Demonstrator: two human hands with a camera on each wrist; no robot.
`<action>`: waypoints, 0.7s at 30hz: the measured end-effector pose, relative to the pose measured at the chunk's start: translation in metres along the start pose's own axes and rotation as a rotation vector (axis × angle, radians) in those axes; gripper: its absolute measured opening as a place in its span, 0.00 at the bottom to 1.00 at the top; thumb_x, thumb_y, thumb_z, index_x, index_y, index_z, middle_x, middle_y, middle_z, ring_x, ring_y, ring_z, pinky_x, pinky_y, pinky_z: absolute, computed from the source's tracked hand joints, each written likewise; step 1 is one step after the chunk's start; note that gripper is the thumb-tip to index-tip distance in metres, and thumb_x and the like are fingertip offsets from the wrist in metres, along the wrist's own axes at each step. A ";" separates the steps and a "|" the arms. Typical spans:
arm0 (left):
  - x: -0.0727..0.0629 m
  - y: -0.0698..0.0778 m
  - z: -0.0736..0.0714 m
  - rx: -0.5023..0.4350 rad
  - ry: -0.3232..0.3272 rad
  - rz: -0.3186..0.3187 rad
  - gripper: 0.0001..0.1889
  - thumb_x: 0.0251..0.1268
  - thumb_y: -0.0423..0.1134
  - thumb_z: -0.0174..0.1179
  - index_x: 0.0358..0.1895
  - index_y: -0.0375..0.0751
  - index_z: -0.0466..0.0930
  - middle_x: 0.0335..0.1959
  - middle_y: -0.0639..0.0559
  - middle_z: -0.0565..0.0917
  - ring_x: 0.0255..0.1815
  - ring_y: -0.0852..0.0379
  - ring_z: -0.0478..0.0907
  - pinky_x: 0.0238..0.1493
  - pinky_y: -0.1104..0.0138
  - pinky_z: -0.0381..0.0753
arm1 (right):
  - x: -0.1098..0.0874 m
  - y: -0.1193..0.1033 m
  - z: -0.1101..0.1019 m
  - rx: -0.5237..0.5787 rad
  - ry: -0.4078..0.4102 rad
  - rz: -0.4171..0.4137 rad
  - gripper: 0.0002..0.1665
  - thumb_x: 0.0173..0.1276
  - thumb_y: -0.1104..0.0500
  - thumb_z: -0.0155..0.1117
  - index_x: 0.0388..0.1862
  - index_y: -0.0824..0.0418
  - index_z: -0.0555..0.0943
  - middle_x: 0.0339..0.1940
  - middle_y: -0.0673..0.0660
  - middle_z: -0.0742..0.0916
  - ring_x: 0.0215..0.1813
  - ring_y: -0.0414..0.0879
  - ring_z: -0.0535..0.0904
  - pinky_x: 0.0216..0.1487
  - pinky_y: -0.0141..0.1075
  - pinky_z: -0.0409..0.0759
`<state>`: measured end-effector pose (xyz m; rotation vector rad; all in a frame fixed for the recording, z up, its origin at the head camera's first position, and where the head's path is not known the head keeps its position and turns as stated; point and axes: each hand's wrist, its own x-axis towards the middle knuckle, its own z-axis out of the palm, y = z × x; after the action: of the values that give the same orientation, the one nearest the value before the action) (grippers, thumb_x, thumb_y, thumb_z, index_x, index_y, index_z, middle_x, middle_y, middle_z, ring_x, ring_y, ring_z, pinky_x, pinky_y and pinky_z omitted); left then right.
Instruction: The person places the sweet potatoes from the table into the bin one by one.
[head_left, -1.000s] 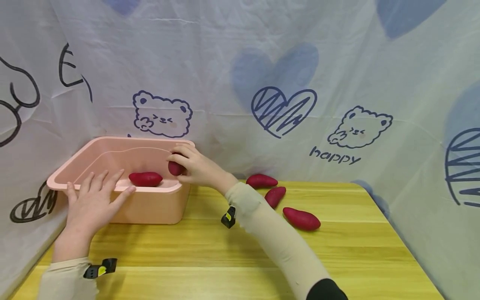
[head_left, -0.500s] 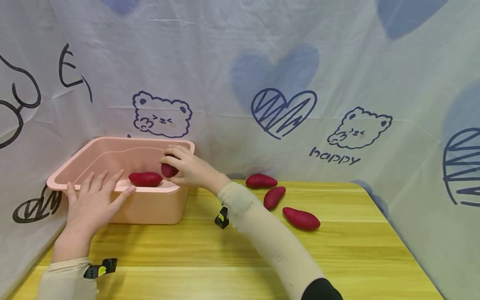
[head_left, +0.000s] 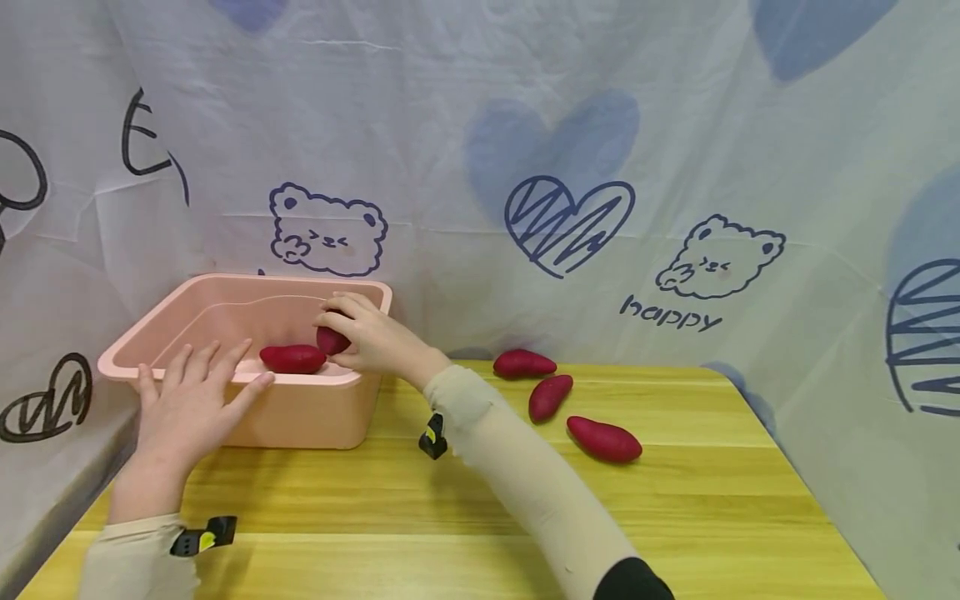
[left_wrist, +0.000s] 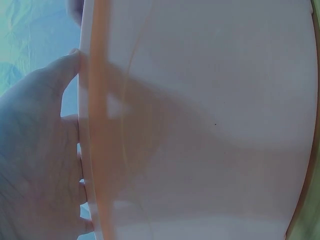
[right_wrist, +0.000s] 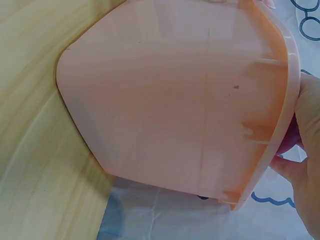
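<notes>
Here, right hand [head_left: 375, 337] grips probable sweet potato [head_left: 331, 342]; left hand [head_left: 186, 410] touches tub [head_left: 303, 418].

The word "happy" [head_left: 670, 313] stands in dark lettering on the pale sheet [head_left: 438, 125], right of centre; an E-like mark [head_left: 127, 135] sits upper left, its reading uncertain.

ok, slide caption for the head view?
Right hand holds a dark red tuber over a pink bin, left hand at its near rim; one tuber inside, three on the table.
</notes>
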<state>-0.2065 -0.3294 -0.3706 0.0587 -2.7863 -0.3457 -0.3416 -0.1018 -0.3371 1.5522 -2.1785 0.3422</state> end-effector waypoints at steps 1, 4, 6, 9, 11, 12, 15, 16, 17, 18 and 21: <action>0.000 0.000 0.000 0.001 0.000 0.000 0.39 0.69 0.70 0.38 0.77 0.53 0.53 0.73 0.30 0.57 0.73 0.26 0.46 0.67 0.27 0.24 | 0.000 0.000 0.000 0.001 0.002 0.001 0.26 0.62 0.54 0.69 0.58 0.58 0.79 0.63 0.58 0.79 0.69 0.50 0.69 0.76 0.33 0.61; -0.001 0.001 0.000 0.004 0.005 0.001 0.39 0.69 0.70 0.39 0.76 0.53 0.54 0.73 0.30 0.58 0.73 0.27 0.47 0.67 0.27 0.24 | -0.001 -0.001 0.000 0.000 -0.004 0.011 0.27 0.62 0.52 0.70 0.59 0.58 0.78 0.64 0.58 0.78 0.69 0.50 0.69 0.76 0.33 0.61; -0.001 0.001 0.000 0.004 0.007 0.001 0.39 0.69 0.69 0.39 0.76 0.53 0.54 0.73 0.30 0.58 0.73 0.27 0.47 0.67 0.27 0.24 | -0.002 -0.001 0.000 -0.005 -0.021 0.024 0.28 0.63 0.51 0.69 0.60 0.57 0.77 0.65 0.58 0.77 0.71 0.50 0.68 0.77 0.34 0.60; -0.001 0.001 0.000 0.003 0.011 0.004 0.39 0.69 0.69 0.39 0.76 0.52 0.54 0.73 0.30 0.58 0.73 0.27 0.47 0.67 0.27 0.25 | -0.002 -0.002 -0.001 -0.009 -0.047 0.046 0.29 0.64 0.49 0.69 0.62 0.56 0.76 0.67 0.59 0.75 0.73 0.50 0.66 0.79 0.35 0.57; -0.001 0.001 0.000 0.003 0.013 0.005 0.39 0.69 0.69 0.39 0.76 0.52 0.55 0.73 0.30 0.58 0.72 0.27 0.47 0.67 0.26 0.25 | -0.001 -0.002 -0.001 -0.014 -0.055 0.052 0.30 0.64 0.48 0.69 0.63 0.56 0.75 0.68 0.59 0.75 0.73 0.51 0.66 0.79 0.36 0.56; -0.001 0.001 0.000 0.004 0.014 0.006 0.38 0.69 0.69 0.39 0.76 0.52 0.55 0.72 0.30 0.58 0.72 0.27 0.47 0.67 0.26 0.25 | -0.001 -0.002 0.000 -0.017 -0.056 0.052 0.30 0.64 0.48 0.69 0.63 0.56 0.75 0.68 0.59 0.75 0.73 0.51 0.65 0.79 0.36 0.56; -0.001 0.001 0.001 0.006 0.018 0.007 0.38 0.69 0.69 0.39 0.76 0.52 0.55 0.72 0.29 0.59 0.72 0.27 0.48 0.67 0.26 0.26 | -0.002 -0.001 0.000 -0.023 -0.052 0.051 0.30 0.64 0.48 0.69 0.63 0.56 0.75 0.68 0.59 0.75 0.74 0.51 0.65 0.79 0.36 0.56; -0.001 0.001 0.001 0.007 0.019 0.007 0.38 0.69 0.69 0.39 0.76 0.51 0.56 0.72 0.29 0.59 0.72 0.27 0.48 0.67 0.26 0.26 | -0.002 -0.001 0.001 -0.025 -0.050 0.050 0.30 0.64 0.49 0.69 0.63 0.56 0.75 0.68 0.59 0.75 0.74 0.51 0.65 0.79 0.36 0.56; -0.001 0.001 0.001 0.007 0.019 0.008 0.38 0.69 0.69 0.39 0.76 0.51 0.56 0.72 0.29 0.59 0.72 0.27 0.48 0.67 0.26 0.26 | -0.002 -0.001 0.001 -0.026 -0.048 0.049 0.30 0.64 0.49 0.68 0.63 0.56 0.75 0.68 0.59 0.75 0.74 0.51 0.65 0.79 0.36 0.56; -0.001 0.001 0.001 0.007 0.020 0.008 0.38 0.69 0.69 0.39 0.76 0.51 0.56 0.72 0.29 0.59 0.72 0.27 0.48 0.67 0.26 0.26 | -0.002 -0.001 0.001 -0.028 -0.046 0.049 0.30 0.64 0.49 0.68 0.63 0.56 0.75 0.68 0.59 0.75 0.74 0.52 0.65 0.79 0.36 0.56; 0.000 0.001 0.001 0.004 0.020 0.009 0.38 0.69 0.69 0.39 0.76 0.51 0.56 0.72 0.29 0.59 0.72 0.27 0.48 0.67 0.26 0.26 | -0.002 -0.001 0.000 -0.038 -0.041 0.042 0.30 0.64 0.49 0.68 0.63 0.56 0.75 0.68 0.59 0.75 0.74 0.52 0.66 0.79 0.36 0.56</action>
<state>-0.2065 -0.3284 -0.3715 0.0510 -2.7668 -0.3354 -0.3402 -0.1004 -0.3387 1.5071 -2.2386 0.2830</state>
